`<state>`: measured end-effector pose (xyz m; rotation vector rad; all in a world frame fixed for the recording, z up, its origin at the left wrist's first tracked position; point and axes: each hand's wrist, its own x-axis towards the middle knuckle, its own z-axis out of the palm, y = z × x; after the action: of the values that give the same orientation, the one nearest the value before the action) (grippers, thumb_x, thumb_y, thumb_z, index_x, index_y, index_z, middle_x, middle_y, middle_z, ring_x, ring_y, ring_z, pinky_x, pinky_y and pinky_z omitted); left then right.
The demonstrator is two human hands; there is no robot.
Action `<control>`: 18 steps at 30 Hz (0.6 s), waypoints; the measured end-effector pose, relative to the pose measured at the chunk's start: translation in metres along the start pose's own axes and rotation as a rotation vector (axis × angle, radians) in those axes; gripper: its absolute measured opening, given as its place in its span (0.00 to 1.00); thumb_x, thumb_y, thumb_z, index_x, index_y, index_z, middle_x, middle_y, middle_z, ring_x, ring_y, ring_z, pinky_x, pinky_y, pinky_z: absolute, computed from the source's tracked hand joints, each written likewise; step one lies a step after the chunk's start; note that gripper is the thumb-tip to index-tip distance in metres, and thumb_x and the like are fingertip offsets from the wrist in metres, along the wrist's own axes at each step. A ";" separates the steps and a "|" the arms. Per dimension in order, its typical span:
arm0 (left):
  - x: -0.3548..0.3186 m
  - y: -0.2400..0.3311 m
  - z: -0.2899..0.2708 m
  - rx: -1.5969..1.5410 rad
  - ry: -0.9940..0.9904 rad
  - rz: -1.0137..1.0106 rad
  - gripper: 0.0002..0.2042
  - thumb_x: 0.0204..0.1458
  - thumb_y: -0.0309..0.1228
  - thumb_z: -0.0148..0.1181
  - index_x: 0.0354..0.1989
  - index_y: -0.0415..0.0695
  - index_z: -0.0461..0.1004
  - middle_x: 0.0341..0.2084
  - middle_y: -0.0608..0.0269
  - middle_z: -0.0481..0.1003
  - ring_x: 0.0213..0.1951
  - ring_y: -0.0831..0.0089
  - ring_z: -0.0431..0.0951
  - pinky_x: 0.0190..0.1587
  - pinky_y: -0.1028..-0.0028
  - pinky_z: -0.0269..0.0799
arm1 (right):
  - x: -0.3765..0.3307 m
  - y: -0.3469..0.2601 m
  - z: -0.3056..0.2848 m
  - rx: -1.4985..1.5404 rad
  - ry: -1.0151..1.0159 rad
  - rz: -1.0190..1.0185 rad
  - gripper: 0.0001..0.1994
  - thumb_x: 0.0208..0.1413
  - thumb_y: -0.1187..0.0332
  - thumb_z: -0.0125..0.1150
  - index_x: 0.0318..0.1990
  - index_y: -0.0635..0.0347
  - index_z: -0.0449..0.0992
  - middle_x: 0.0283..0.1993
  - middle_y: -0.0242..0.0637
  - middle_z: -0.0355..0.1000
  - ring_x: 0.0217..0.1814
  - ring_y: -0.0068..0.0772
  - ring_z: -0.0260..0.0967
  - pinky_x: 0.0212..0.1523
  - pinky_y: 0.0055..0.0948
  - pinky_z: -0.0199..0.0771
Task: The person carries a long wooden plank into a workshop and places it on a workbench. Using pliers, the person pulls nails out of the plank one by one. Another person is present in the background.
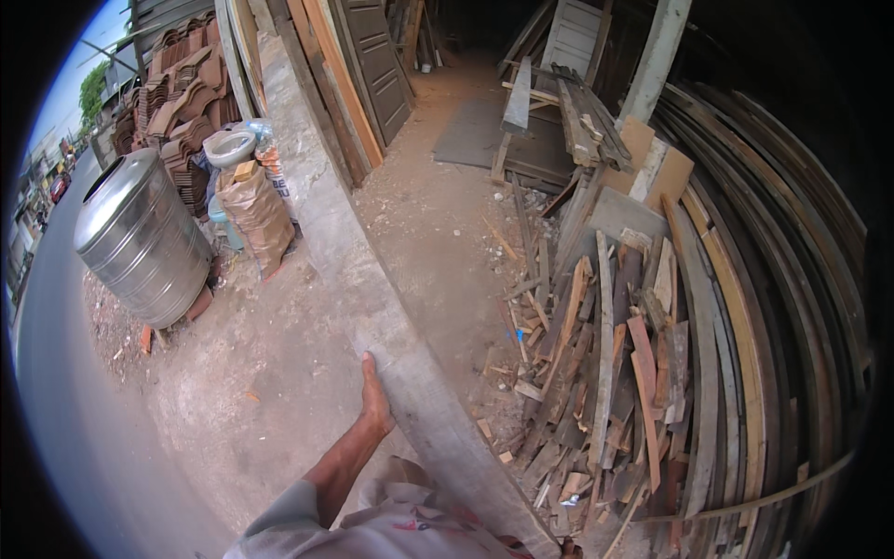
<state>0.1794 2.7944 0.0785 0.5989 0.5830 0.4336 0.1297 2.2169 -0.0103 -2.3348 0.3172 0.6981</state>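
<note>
A long grey wooden plank (372,289) runs from my body at the bottom of the view up and away toward the top left. My left hand (374,402) grips its left edge near the lower end, fingers wrapped under the board. My right hand is hidden, out of view below the plank and my shirt. The plank is held off the ground, over dusty dirt.
A pile of scrap wood offcuts (596,373) lies on the right, with long boards (745,307) stacked beyond. A shiny metal tank (140,238) stands at left beside a brown sack (256,214) and stacked roof tiles (182,102). Doors (372,65) lean ahead.
</note>
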 end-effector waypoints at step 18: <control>0.374 0.125 0.041 -0.083 -0.168 -0.224 0.47 0.54 0.72 0.36 0.69 0.43 0.55 0.64 0.51 0.63 0.64 0.53 0.64 0.66 0.51 0.58 | 0.135 -0.282 0.126 -0.103 0.229 0.136 0.31 0.64 0.42 0.41 0.44 0.68 0.75 0.34 0.55 0.70 0.40 0.52 0.66 0.42 0.48 0.63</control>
<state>0.4610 3.0712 0.0436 0.4787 0.4632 0.1931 0.3029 2.5059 -0.0149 -2.5146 0.5586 0.5211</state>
